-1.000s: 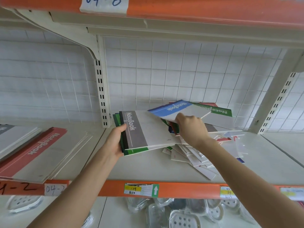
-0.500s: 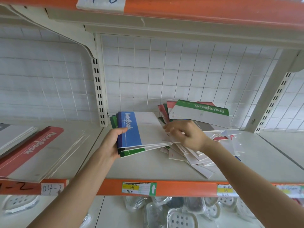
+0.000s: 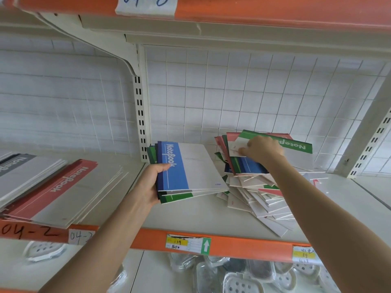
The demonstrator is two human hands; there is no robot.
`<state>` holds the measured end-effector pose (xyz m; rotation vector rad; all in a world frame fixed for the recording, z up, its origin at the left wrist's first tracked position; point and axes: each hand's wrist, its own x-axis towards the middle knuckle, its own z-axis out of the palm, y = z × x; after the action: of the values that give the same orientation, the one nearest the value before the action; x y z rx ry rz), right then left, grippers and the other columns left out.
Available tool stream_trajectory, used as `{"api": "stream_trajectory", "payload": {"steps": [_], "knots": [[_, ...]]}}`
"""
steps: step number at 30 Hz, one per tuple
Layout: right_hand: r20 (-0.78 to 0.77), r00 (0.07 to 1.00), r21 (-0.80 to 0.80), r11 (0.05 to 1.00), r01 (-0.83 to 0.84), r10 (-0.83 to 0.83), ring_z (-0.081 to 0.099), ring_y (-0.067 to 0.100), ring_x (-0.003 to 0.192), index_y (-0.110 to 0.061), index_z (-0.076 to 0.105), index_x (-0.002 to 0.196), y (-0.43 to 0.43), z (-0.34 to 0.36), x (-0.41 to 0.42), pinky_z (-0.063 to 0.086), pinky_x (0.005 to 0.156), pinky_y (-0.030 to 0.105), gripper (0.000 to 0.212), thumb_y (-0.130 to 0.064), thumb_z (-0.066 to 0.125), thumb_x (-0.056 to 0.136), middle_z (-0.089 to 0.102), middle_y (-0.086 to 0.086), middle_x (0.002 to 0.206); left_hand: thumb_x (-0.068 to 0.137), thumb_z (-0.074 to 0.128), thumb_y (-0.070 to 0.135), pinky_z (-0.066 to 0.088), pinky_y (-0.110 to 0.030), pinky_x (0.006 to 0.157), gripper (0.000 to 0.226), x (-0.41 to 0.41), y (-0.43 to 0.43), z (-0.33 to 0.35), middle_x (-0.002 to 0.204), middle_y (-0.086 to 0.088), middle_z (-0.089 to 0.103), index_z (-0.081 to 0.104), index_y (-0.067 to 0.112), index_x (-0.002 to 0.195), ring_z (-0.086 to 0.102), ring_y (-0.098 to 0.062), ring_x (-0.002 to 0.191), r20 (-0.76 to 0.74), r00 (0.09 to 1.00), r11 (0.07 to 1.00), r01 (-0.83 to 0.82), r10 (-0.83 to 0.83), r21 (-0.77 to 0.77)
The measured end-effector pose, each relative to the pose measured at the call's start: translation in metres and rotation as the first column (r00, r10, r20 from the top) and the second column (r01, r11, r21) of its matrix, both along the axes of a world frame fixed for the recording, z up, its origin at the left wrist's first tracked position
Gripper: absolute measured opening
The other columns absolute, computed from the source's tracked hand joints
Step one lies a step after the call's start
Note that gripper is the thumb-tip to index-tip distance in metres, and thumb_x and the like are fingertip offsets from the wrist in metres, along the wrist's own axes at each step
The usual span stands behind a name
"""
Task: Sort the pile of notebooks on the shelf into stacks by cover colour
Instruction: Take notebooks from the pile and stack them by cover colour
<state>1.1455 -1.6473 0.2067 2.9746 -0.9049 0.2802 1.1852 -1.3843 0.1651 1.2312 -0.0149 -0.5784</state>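
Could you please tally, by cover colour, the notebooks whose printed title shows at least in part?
Blue notebook: 1, topping the stack that the left hand grips
Green notebook: 1, on the pile
Red notebook: 1
Grey notebook: 1
Total: 4

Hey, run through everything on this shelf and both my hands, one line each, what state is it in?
left hand, gripping the held bundle by its spine side
held bundle, blue cover on top, green and grey edges beneath
right hand, fingers curled on the green notebook, grip unclear
green notebook, face up atop the pile
pile, unsorted, splayed across the shelf
red-topped stack, flat in the left bay, untouched
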Motion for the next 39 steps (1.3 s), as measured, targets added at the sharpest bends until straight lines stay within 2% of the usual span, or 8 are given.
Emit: {"api": "stream_trajectory", "payload": {"steps": [6, 9, 13, 20, 23, 27, 34, 39], "knots": [[0.0, 0.999, -0.244, 0.969, -0.038, 0.039, 0.055, 0.027, 0.085, -0.005, 0.053, 0.113, 0.021, -0.002, -0.002, 0.039, 0.061, 0.029, 0.025, -0.002, 0.042, 0.092, 0.054, 0.009, 0.085, 0.093, 0.048, 0.015, 0.047, -0.035, 0.058, 0.011, -0.003, 0.0, 0.0, 0.091, -0.01, 0.064, 0.053, 0.012, 0.103, 0.062, -0.026, 0.078, -0.003, 1.0, 1.0, 0.01, -0.01, -0.004], [0.028, 0.999, -0.232, 0.972, -0.025, 0.033, 0.058, 0.03, 0.094, -0.003, 0.048, 0.118, 0.023, -0.004, -0.005, 0.039, 0.062, 0.03, 0.029, 0.002, 0.042, 0.09, 0.06, 0.013, 0.099, 0.093, 0.049, 0.015, 0.047, -0.035, 0.058, 0.016, -0.004, 0.001, -0.001, 0.091, -0.011, 0.064, 0.052, 0.011, 0.109, 0.062, -0.025, 0.078, 0.0, 1.0, 1.0, 0.009, -0.009, -0.005], [0.176, 0.977, -0.159, 0.983, -0.093, 0.121, 0.05, 0.03, 0.072, -0.003, 0.05, 0.109, 0.027, -0.006, -0.012, 0.038, 0.059, 0.031, 0.021, 0.0, 0.04, 0.09, 0.051, 0.012, 0.079, 0.095, 0.047, 0.02, 0.047, -0.033, 0.057, 0.014, -0.004, 0.001, -0.003, 0.088, -0.009, 0.065, 0.055, 0.012, 0.103, 0.063, -0.024, 0.075, -0.004, 1.0, 1.0, 0.021, -0.021, 0.008], [0.644, 0.465, -0.225, 0.731, -0.644, 0.607, 0.039, 0.019, 0.044, 0.006, 0.063, 0.081, 0.052, -0.035, -0.032, 0.027, 0.048, 0.021, 0.032, -0.01, 0.035, 0.084, 0.055, 0.014, 0.054, 0.1, 0.041, 0.032, 0.048, -0.023, 0.04, 0.028, 0.0, -0.003, -0.01, 0.063, -0.005, 0.068, 0.058, 0.013, 0.086, 0.065, -0.019, 0.052, -0.026, 0.999, 0.999, -0.032, 0.031, -0.038], [0.66, 0.406, -0.076, 0.593, -0.801, 0.632, 0.06, 0.015, 0.075, 0.004, 0.067, 0.097, 0.057, -0.041, -0.041, 0.044, 0.068, 0.014, 0.039, -0.014, 0.033, 0.087, 0.068, 0.006, 0.085, 0.1, 0.04, 0.032, 0.048, -0.021, 0.037, 0.029, 0.004, 0.004, -0.013, 0.057, -0.004, 0.068, 0.058, 0.015, 0.086, 0.064, -0.016, 0.045, -0.076, 0.996, 0.991, -0.056, 0.047, -0.118], [0.627, 0.337, 0.024, 0.415, -0.91, 0.703, 0.051, 0.006, 0.113, -0.011, 0.066, 0.096, 0.064, -0.046, -0.042, 0.037, 0.099, 0.01, 0.031, -0.015, 0.036, 0.09, 0.059, 0.001, 0.111, 0.097, 0.045, 0.019, 0.05, -0.023, 0.038, 0.02, 0.004, 0.013, -0.013, 0.058, -0.005, 0.068, 0.058, 0.009, 0.086, 0.065, -0.016, 0.046, -0.096, 0.995, 0.991, -0.048, 0.036, -0.121], [0.62, 0.684, 0.378, 0.617, -0.69, 0.385, 0.057, 0.014, 0.105, -0.004, 0.066, 0.108, 0.091, -0.051, -0.021, 0.04, 0.094, 0.015, 0.028, 0.004, 0.044, 0.092, 0.061, -0.002, 0.108, 0.096, 0.045, 0.013, 0.051, -0.032, 0.054, 0.014, 0.008, 0.051, -0.019, 0.06, -0.005, 0.07, 0.057, 0.008, 0.093, 0.067, -0.018, 0.05, -0.057, 0.988, 0.989, -0.148, 0.147, -0.025], [0.336, 0.942, 0.935, 0.113, -0.336, 0.019, 0.063, 0.025, 0.079, -0.011, 0.059, 0.089, 0.154, -0.041, 0.001, 0.055, 0.072, 0.034, 0.015, -0.02, 0.05, 0.096, 0.064, 0.011, 0.089, 0.094, 0.051, 0.015, 0.048, -0.033, 0.058, 0.01, 0.005, 0.089, -0.016, 0.068, -0.004, 0.071, 0.06, 0.01, 0.096, 0.068, -0.017, 0.057, 0.0, 0.974, 0.974, -0.228, 0.228, -0.002]]}}
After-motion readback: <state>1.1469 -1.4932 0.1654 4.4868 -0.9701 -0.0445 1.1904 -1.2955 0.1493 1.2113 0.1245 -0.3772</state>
